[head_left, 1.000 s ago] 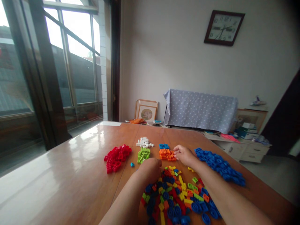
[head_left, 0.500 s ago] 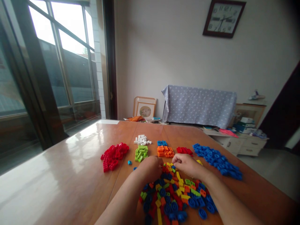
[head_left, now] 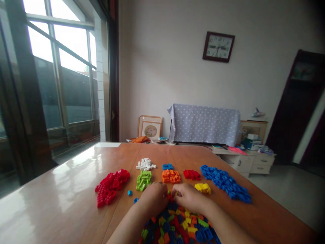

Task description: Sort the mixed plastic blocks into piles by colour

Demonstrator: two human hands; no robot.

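Note:
A mixed pile of toy building bricks (head_left: 186, 222) in red, blue, yellow, orange and green lies on the table in front of me. Over its far edge is my left hand (head_left: 157, 196), fingers curled and turned away; whatever they hold is hidden. Close on its right, my right hand (head_left: 189, 196) has its thumb and fingers bent together at the bricks. A small yellowish bit shows by those fingertips, too small to name. Orange bricks (head_left: 171, 176) sit just beyond both hands, green bricks (head_left: 144, 180) beyond the left, and yellow bricks (head_left: 203, 188) beside the right.
Red bricks (head_left: 113, 186) form a heap at the left, blue bricks (head_left: 225, 183) a long one at the right. White bricks (head_left: 146, 164), a few blue bricks (head_left: 168, 166) and red bricks (head_left: 192, 174) are grouped farther back. A loose blue piece (head_left: 130, 192) lies left of my hand.
My hands have come closer together, the right one moving left off the yellow bricks, which now show fully. The camera view has tilted and shifted.

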